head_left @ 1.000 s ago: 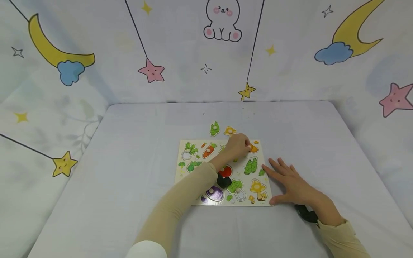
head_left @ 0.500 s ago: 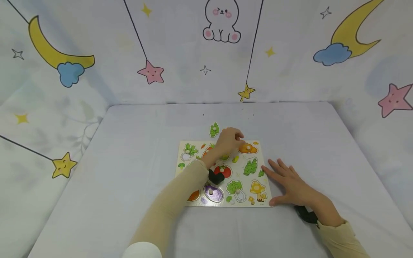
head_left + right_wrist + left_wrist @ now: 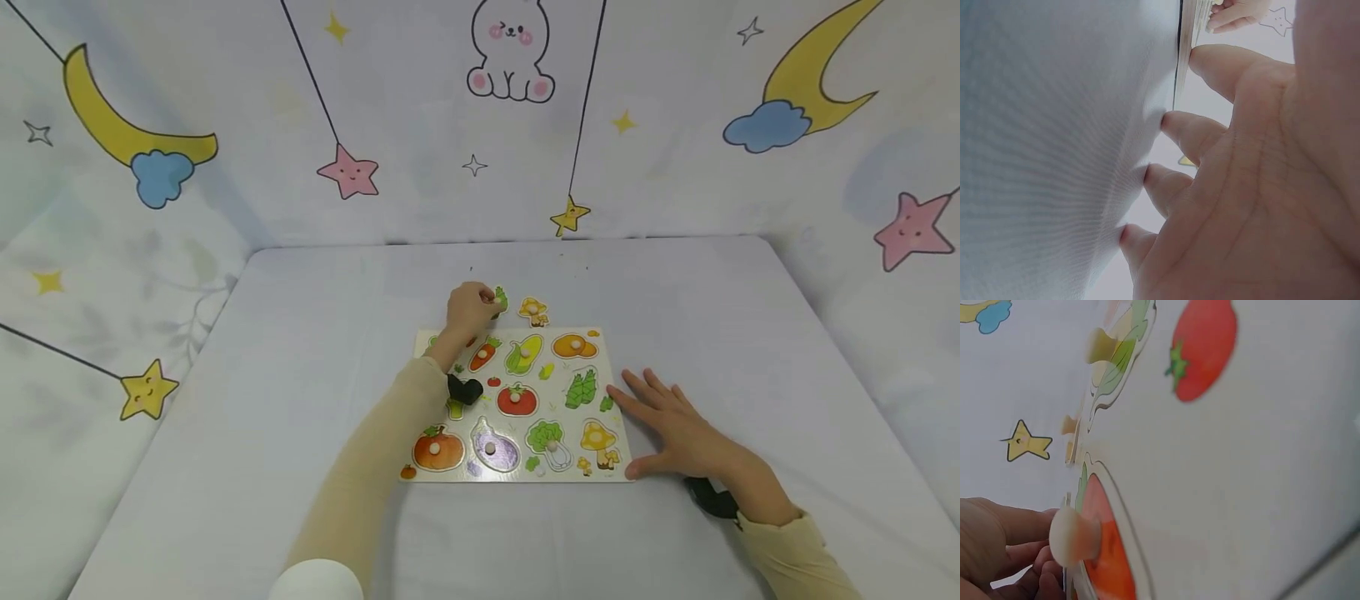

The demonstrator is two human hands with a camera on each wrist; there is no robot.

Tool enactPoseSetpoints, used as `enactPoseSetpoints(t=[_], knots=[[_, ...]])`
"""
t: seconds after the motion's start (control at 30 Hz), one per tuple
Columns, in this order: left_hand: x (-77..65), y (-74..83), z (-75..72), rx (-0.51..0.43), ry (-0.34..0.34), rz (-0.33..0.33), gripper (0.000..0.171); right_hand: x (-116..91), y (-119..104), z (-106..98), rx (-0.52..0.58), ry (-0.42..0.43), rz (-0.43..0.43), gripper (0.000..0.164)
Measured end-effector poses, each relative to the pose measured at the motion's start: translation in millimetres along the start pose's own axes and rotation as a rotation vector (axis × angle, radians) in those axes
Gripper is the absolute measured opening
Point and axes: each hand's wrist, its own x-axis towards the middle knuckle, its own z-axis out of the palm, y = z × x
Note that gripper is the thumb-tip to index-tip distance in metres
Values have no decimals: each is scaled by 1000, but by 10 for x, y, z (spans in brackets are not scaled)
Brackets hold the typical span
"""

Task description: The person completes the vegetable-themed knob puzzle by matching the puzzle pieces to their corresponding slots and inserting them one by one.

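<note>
With thumb and fingertips, my left hand (image 3: 469,308) pinches the knob of a green asparagus puzzle piece (image 3: 502,295) just beyond the far edge of the puzzle board (image 3: 555,412). Beside it on the cloth lies a yellow mushroom piece (image 3: 533,309) with a knob. In the left wrist view, the carrot piece (image 3: 1110,550) and its knob partly cover the curled fingers. My right hand (image 3: 678,429) rests spread at the board's right edge, index finger and thumb touching it. The other fingertips press on the cloth, as the right wrist view shows.
Knobbed vegetable pieces sit in the board, among them corn (image 3: 524,355), tomato (image 3: 517,401), eggplant (image 3: 496,446) and pumpkin (image 3: 438,451). Printed asparagus (image 3: 581,388) and mushroom (image 3: 599,442) pictures show without knobs. A white cloth (image 3: 225,417) covers the table; a patterned backdrop stands behind.
My left hand has moved left from the orange piece at the board's upper right, past the mushroom piece, to the asparagus piece and taken its knob. The right hand has stayed put.
</note>
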Motion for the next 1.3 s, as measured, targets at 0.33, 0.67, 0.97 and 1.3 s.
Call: enactPoseSetpoints(t=[0.33, 0.67, 0.97, 1.3], knots=[[52, -26, 12, -14, -14, 50, 15, 17, 2, 8, -5, -4, 9, 111], [-85, 218, -41, -25, -48, 193, 15, 0, 2, -2, -10, -6, 17, 111], [-480, 606, 140, -11, -249, 372, 13, 21, -16, -9, -7, -1, -4, 109], [-769, 741, 434, 133, -380, 489, 11, 17, -1, -12, -25, 7, -17, 109]])
